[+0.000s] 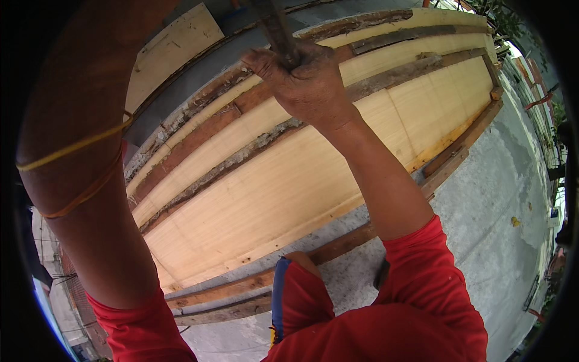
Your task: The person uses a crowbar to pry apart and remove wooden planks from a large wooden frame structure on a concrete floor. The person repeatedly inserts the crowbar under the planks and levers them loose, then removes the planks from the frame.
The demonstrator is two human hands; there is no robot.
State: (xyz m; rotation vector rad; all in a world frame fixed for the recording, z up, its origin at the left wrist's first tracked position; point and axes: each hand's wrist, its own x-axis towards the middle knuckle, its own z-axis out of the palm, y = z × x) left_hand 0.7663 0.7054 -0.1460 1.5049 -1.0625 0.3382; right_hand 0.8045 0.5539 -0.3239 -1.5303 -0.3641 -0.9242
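Note:
My right hand (307,84) reaches out over the plywood panel, its fingers wrapped round a dark, worn bar (274,27). The bar runs up out of the top of the picture, so its far end and its kind are hidden. Close to the camera, my left forearm (84,181) rises along the left side with two thin bands round it; the left hand itself lies outside the picture. Beneath my right arm lies the pale plywood panel (271,199), with rough, mortar-crusted wooden battens (241,157) running lengthwise across it.
Loose wooden strips (241,283) lie along the panel's near side, by my knee. Grey concrete floor (500,199) extends to the right. Another plywood piece (181,48) lies beyond the panel at the upper left. Plants (512,18) and stacked material edge the far right.

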